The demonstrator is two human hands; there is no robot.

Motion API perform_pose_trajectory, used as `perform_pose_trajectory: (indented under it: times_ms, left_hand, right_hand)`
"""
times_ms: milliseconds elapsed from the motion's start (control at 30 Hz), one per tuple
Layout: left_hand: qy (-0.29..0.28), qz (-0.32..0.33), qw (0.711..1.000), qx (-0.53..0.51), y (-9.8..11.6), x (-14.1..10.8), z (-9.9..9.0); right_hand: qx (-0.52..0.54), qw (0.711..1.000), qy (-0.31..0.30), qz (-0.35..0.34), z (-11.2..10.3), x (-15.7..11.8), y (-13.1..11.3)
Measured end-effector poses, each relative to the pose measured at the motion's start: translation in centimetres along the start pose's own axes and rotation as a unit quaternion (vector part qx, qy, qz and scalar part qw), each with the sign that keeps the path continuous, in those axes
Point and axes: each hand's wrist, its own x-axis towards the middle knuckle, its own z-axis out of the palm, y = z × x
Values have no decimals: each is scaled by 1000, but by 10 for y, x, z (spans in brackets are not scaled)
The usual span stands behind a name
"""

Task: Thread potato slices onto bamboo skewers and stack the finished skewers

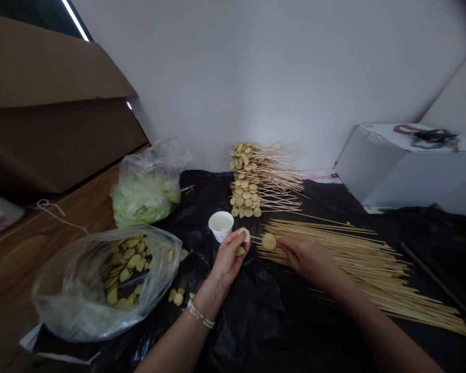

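My left hand [229, 253] pinches a pale round slice [244, 235] beside the tip of a thin stick, with another slice low against its fingers. My right hand [302, 255] grips the same stick, close behind a larger round slice [269, 241] threaded on it. Just behind my left hand stands a white cup [221, 223]. Loose bamboo sticks [357, 259] lie under and beyond my right hand. Farther back, skewers with slices [246, 191] are stacked with their bare ends to the right. An open clear bag [77, 290] of slices [118, 264] lies at the left.
A tied bag of pale green vegetable [147, 199] stands at the back left, near a pen [188, 188]. A few slices [177, 297] lie on the black plastic sheet [264, 321]. A white box [407, 171] is at the right, cardboard [54, 67] at the upper left.
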Motion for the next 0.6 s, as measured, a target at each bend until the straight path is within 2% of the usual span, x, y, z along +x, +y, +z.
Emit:
perform_pose_trajectory:
  times_ms: [200,467,600]
  left_hand:
    - [2,-1,1000,0,-2,1,-1]
    - [-6,26,1000,12,-5,4,-4]
    - [-4,28,1000,12,-7,3,-4]
  right_hand:
    - [6,1000,-6,-2,7,1,-2]
    - [-110,994,20,-13,17,-3,-14]
    - [-103,995,7,-6,17,-4,-18]
